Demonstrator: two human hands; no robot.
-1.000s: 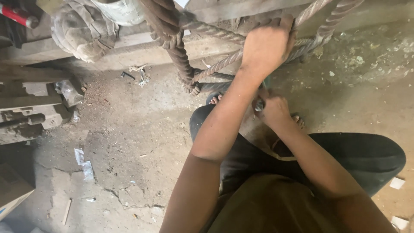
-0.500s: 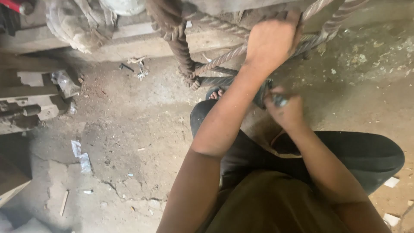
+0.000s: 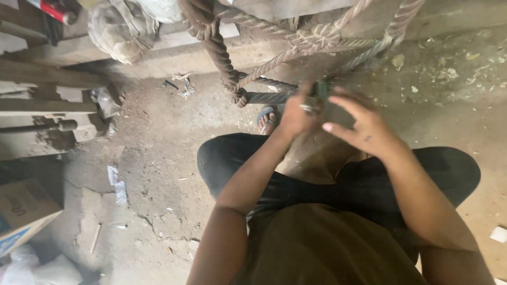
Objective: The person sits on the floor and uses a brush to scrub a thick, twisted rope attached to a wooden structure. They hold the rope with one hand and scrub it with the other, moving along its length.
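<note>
I am squatting on a dirt floor, knees in dark trousers (image 3: 237, 163) spread apart. Both hands meet in front of me, just below a tangle of thick twisted rope (image 3: 296, 39). My left hand (image 3: 298, 113) and my right hand (image 3: 359, 124) together hold a small dark green object (image 3: 321, 89); motion blur hides its exact shape. A ring shows on a finger of my left hand. The rope hangs from a wooden beam (image 3: 158, 50) and knots around a dark metal bar (image 3: 266, 97) near my sandalled foot (image 3: 268, 119).
A grey bundled sack (image 3: 121, 26) rests on the beam at upper left. Wooden planks and a metal rod (image 3: 47, 126) lie at left. A cardboard box (image 3: 24, 211) sits at lower left. Scraps of paper (image 3: 117, 182) litter the cracked floor.
My left hand has let go of the rope overhead and come down to meet my right hand. Both now hold the small dark object in front of my knees.
</note>
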